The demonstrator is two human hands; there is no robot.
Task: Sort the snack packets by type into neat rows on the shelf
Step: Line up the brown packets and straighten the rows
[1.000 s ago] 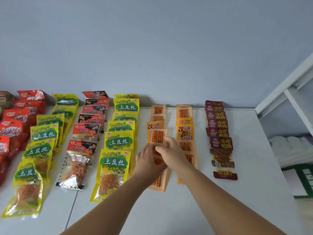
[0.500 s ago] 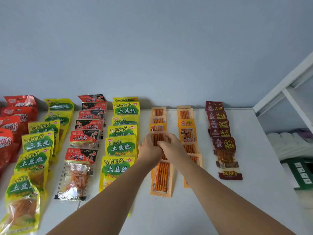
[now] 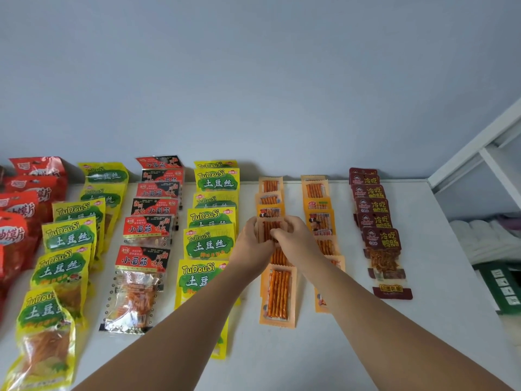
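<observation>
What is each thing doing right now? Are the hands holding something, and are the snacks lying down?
orange stick packet, held by both hands over its row.
left hand, grips the orange stick packet.
right hand, pinches the same packet.
front stick packet, lying flat.
second stick row, lying flat, overlapped.
dark red packets, lying overlapped in a row.
yellow packets, lying overlapped in a row.
red-and-black packets, lying overlapped in a row.

The left hand (image 3: 249, 245) and the right hand (image 3: 294, 241) meet over a row of orange stick packets (image 3: 277, 294) and pinch one orange packet (image 3: 265, 230) by its sides. Yellow TuDouSi packets (image 3: 210, 244), red-and-black packets (image 3: 146, 230) and maroon packets (image 3: 380, 238) lie in overlapping rows on the white table (image 3: 451, 277).
</observation>
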